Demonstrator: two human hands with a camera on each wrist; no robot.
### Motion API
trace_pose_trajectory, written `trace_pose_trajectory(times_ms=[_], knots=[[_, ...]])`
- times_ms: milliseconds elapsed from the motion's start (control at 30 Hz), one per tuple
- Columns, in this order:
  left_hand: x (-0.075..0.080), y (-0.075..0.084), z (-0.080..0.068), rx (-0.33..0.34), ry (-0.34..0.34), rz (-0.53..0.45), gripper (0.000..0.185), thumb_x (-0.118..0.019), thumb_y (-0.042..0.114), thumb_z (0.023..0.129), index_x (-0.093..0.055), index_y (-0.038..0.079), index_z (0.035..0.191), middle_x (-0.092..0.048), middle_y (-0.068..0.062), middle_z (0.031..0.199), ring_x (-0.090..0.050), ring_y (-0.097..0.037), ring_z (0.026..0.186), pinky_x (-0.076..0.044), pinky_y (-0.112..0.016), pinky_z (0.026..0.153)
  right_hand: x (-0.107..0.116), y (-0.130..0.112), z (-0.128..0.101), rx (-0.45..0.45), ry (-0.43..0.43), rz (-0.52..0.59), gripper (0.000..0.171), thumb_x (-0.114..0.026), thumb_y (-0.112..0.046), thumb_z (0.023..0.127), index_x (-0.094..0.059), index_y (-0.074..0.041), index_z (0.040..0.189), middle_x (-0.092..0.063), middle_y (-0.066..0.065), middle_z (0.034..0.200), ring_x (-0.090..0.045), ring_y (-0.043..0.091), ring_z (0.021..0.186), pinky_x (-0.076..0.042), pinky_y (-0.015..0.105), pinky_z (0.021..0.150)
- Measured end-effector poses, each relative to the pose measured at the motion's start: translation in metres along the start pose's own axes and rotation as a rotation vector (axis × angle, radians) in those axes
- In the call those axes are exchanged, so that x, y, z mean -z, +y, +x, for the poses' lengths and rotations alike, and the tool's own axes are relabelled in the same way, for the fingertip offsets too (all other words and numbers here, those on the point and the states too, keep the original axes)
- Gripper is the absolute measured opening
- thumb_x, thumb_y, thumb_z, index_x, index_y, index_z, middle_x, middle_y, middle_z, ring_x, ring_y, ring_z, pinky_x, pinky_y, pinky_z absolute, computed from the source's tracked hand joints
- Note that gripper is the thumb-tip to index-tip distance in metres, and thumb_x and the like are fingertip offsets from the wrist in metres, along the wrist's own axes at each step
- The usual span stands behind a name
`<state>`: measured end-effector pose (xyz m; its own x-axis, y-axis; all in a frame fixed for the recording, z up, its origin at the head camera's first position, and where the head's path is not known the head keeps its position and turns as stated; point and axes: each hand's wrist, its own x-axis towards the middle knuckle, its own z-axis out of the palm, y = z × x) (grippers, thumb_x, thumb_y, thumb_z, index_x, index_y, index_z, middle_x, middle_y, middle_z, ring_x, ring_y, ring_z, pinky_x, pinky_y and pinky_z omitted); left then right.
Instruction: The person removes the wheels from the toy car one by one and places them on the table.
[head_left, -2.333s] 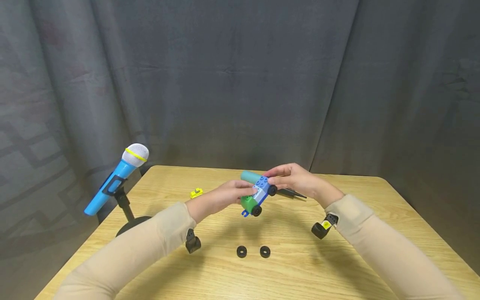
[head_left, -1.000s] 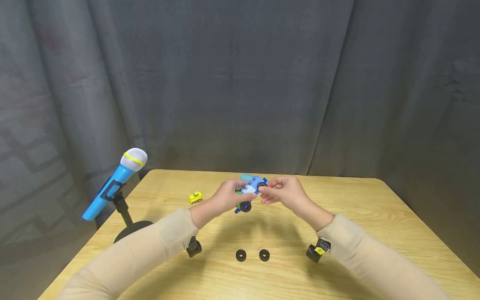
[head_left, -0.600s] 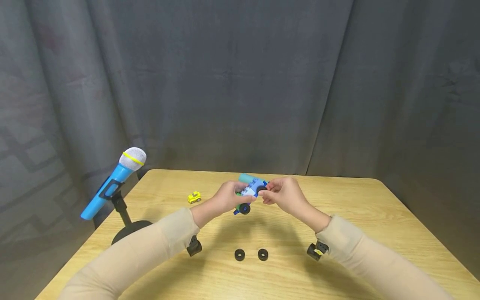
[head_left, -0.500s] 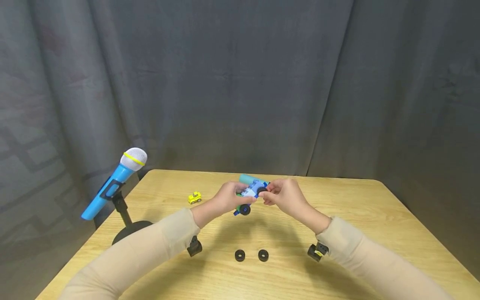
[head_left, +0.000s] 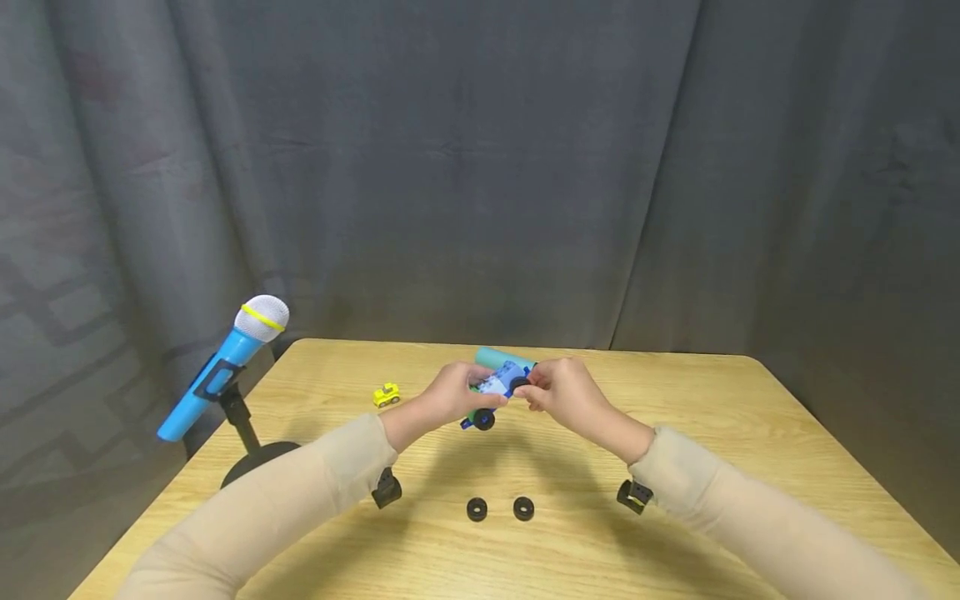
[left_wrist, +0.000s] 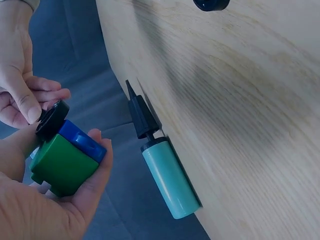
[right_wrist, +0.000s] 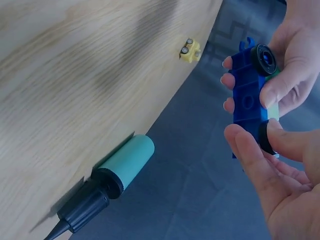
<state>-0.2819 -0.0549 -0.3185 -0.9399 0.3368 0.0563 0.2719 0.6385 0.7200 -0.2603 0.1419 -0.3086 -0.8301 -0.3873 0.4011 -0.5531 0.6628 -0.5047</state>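
In the head view my left hand (head_left: 450, 396) grips a toy brick car (head_left: 501, 379) by its sides, held above the table. The car has a blue base (right_wrist: 245, 97), a green block (left_wrist: 65, 165) at one end and light blue blocks. A black wheel (right_wrist: 263, 60) shows at the green end. Thumb and fingers of my right hand (head_left: 576, 398) pinch the other wheel (right_wrist: 265, 137) on that side, which sits against the base. Two loose black tyres (head_left: 477, 509) lie side by side on the table nearer to me.
A teal hand pump (left_wrist: 170, 177) with a black nozzle lies behind the hands. A small yellow toy car (head_left: 386, 395) stands to their left. On the far left, a blue toy microphone (head_left: 225, 367) leans in a black stand (head_left: 258, 458). Dark curtains hang behind the wooden table (head_left: 712, 467).
My right hand has shifted from the car's far corner to pinch its wheel, and the car has turned slightly in my left hand. During the last half second the hands stay nearly still.
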Motion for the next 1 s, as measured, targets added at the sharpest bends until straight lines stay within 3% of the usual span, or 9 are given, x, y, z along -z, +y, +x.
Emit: trace_pose_trajectory(times_ms=[200, 300, 467, 600, 733, 1000], knots=[[-0.002, -0.001, 0.001, 0.012, -0.005, 0.0, 0.048, -0.075, 0.03, 0.085, -0.065, 0.003, 0.124, -0.07, -0.011, 0.113, -0.064, -0.016, 0.092, -0.051, -0.029, 0.076, -0.003, -0.001, 0.0, 0.015, -0.015, -0.071, 0.018, -0.075, -0.014, 0.084, -0.069, -0.005, 0.07, -0.066, 0.0, 0.06, -0.057, 0.003, 0.05, -0.043, 0.02, 0.046], [-0.003, -0.001, 0.001, 0.018, -0.028, -0.001, 0.045, -0.075, 0.03, 0.085, -0.068, 0.004, 0.121, -0.072, -0.008, 0.105, -0.063, -0.013, 0.083, -0.05, -0.026, 0.07, 0.0, -0.001, 0.001, 0.032, -0.031, -0.044, 0.018, -0.074, -0.015, 0.085, -0.068, -0.004, 0.072, -0.067, 0.003, 0.062, -0.059, 0.006, 0.052, -0.045, 0.019, 0.047], [-0.003, 0.0, 0.002, 0.0, -0.058, -0.031, 0.046, -0.075, 0.029, 0.086, -0.065, 0.005, 0.124, -0.072, -0.008, 0.107, -0.064, -0.012, 0.084, -0.051, -0.026, 0.072, 0.013, 0.002, 0.002, -0.081, -0.14, 0.232, 0.015, -0.07, -0.011, 0.089, -0.069, 0.003, 0.081, -0.072, 0.012, 0.073, -0.071, 0.019, 0.065, -0.057, 0.027, 0.06], [-0.001, 0.004, 0.002, -0.004, -0.065, -0.053, 0.048, -0.074, 0.027, 0.086, -0.063, 0.004, 0.127, -0.071, -0.008, 0.111, -0.064, -0.014, 0.09, -0.052, -0.03, 0.078, 0.022, 0.008, 0.001, -0.178, -0.247, 0.416, 0.017, -0.064, -0.009, 0.093, -0.066, 0.008, 0.09, -0.073, 0.017, 0.08, -0.073, 0.024, 0.074, -0.058, 0.033, 0.066], [0.0, 0.004, 0.001, 0.011, -0.056, -0.066, 0.051, -0.075, 0.027, 0.085, -0.062, 0.003, 0.128, -0.07, -0.01, 0.114, -0.064, -0.016, 0.095, -0.052, -0.032, 0.082, 0.026, 0.016, -0.004, -0.253, -0.31, 0.532, 0.024, -0.065, -0.013, 0.093, -0.066, 0.01, 0.097, -0.073, 0.018, 0.088, -0.073, 0.028, 0.082, -0.058, 0.035, 0.072], [0.005, -0.002, -0.001, 0.05, -0.028, -0.064, 0.058, -0.076, 0.029, 0.084, -0.058, 0.003, 0.132, -0.065, -0.014, 0.124, -0.062, -0.018, 0.098, -0.05, -0.034, 0.084, 0.027, 0.033, -0.02, -0.341, -0.294, 0.639, 0.021, -0.074, -0.017, 0.086, -0.069, 0.003, 0.09, -0.075, 0.013, 0.09, -0.073, 0.021, 0.083, -0.054, 0.042, 0.089]])
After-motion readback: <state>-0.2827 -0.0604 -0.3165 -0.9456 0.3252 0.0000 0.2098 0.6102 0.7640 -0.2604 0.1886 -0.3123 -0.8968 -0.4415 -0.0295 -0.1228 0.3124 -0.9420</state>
